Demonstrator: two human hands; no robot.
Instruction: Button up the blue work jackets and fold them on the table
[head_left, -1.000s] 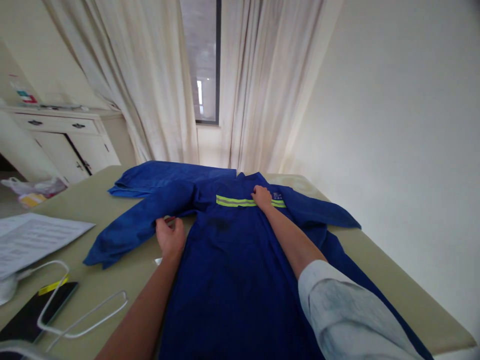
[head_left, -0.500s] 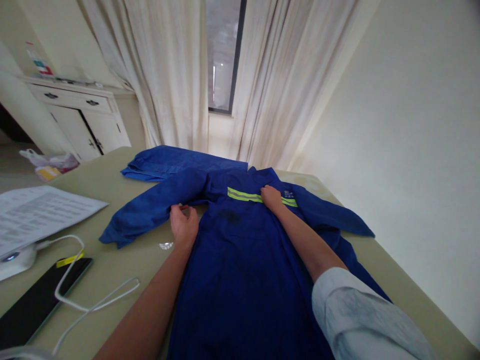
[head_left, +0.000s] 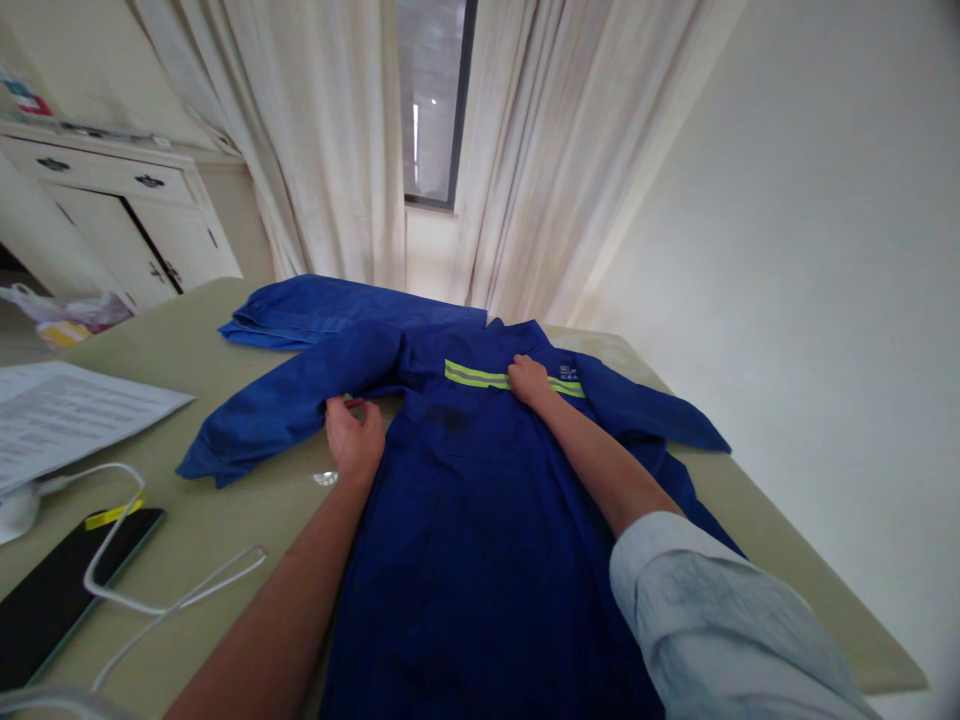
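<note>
A dark blue work jacket lies spread on the table, with a yellow-green and silver reflective stripe across its chest and sleeves out to both sides. My right hand is closed on the jacket front at the stripe, beside the small white lettering on the chest. My left hand lies between the left-side sleeve and the jacket's body. Its fingers are curled around a thin red object, mostly hidden by the hand, whose kind I cannot make out.
Folded blue cloth lies behind the jacket. At left are printed paper, a black phone and a white cable. A cabinet and curtains stand beyond the table; a wall rises at right.
The whole view has shifted slightly, so everything appears a little farther left and higher. Both hands keep their places on and beside the jacket.
</note>
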